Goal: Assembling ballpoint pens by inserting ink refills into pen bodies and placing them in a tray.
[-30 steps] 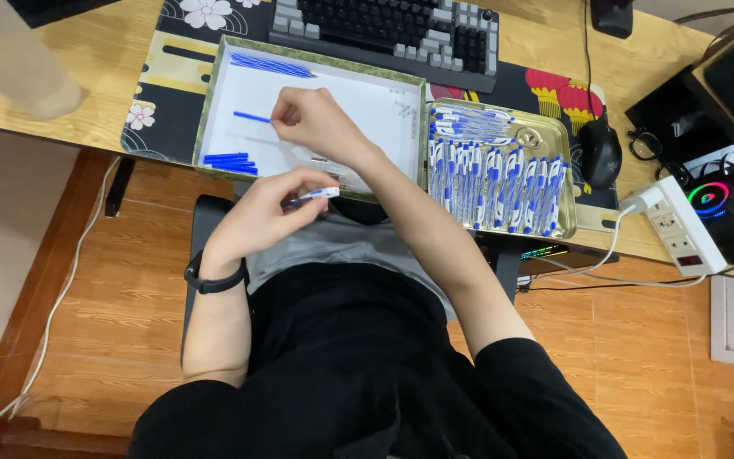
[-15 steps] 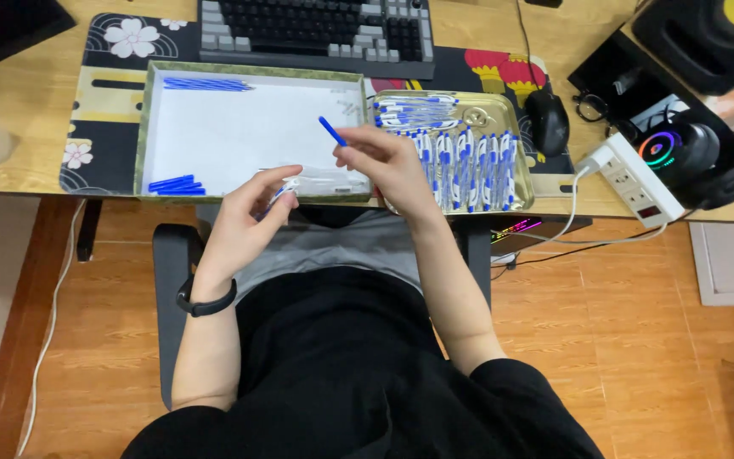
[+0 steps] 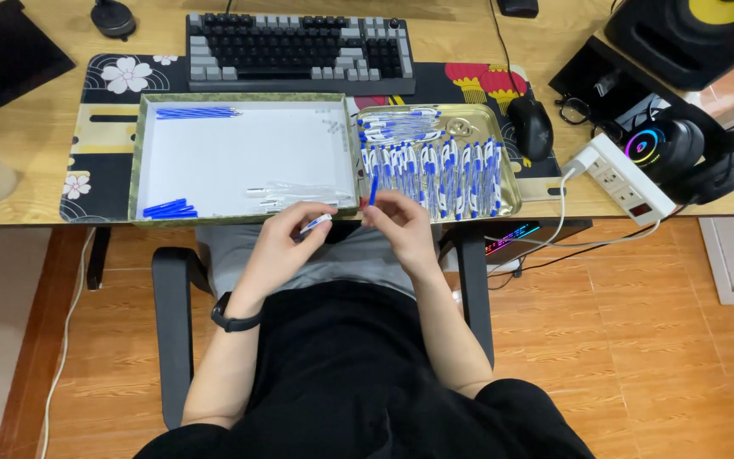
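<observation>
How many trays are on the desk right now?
2: a white-lined tray with green rim left of centre, and a gold metal tray touching its right side, full of pens. None appears hidden.

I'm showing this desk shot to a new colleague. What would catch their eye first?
Probably the two hands at the desk's near edge: the left hand holds a clear pen barrel, the right hand a blue pen part. Just beyond the right hand, a gold tray is packed with blue-and-white pens; beside it lies a white-lined box lid with blue parts in its corners.
</observation>
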